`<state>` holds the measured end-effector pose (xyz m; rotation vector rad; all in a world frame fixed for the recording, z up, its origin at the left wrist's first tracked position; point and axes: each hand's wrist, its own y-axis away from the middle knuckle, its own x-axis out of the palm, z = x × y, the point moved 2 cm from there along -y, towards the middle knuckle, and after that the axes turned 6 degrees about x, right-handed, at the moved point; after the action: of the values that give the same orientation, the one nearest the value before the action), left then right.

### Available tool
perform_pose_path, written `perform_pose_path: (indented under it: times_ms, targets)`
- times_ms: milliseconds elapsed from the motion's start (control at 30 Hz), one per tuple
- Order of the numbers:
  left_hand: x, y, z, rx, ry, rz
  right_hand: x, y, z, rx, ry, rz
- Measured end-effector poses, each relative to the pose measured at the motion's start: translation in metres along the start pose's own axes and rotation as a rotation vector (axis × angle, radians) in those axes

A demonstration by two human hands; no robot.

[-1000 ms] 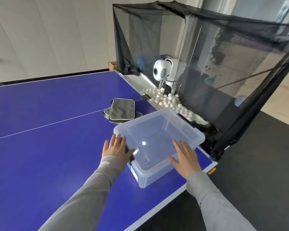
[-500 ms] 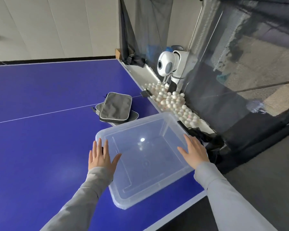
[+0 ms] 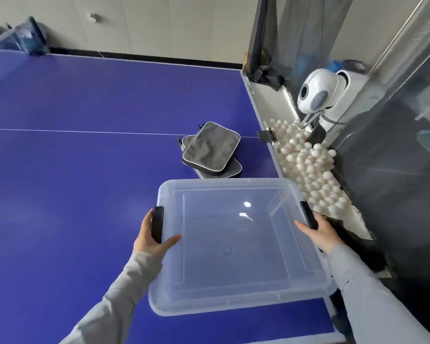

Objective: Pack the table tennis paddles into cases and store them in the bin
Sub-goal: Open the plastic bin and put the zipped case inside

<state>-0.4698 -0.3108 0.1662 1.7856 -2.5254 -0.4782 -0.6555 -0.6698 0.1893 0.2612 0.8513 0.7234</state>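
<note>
Both hands, left (image 3: 151,235) and right (image 3: 317,230), grip the clear plastic bin (image 3: 233,297) at the counter's right edge; next the stacked grey zipped cases (image 3: 210,150) likely go in.

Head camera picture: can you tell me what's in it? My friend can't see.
Two hands, left and right, hold an empty clear bin by its dark side handles on a blue table. Two grey cases lie stacked just beyond it, with white balls piled to the right.
</note>
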Motion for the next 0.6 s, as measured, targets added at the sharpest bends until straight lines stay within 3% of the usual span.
perform_pose_path:
  times_ms: [200, 600]
  targets:
    - [-0.002, 0.002, 0.002, -0.1, 0.219, -0.041, 0.003, -0.012, -0.016, -0.058, -0.275, 0.076]
    - [-0.005, 0.0, 0.001, -0.227, 0.209, -0.016, 0.0, -0.021, -0.023, -0.059, -0.408, 0.176]
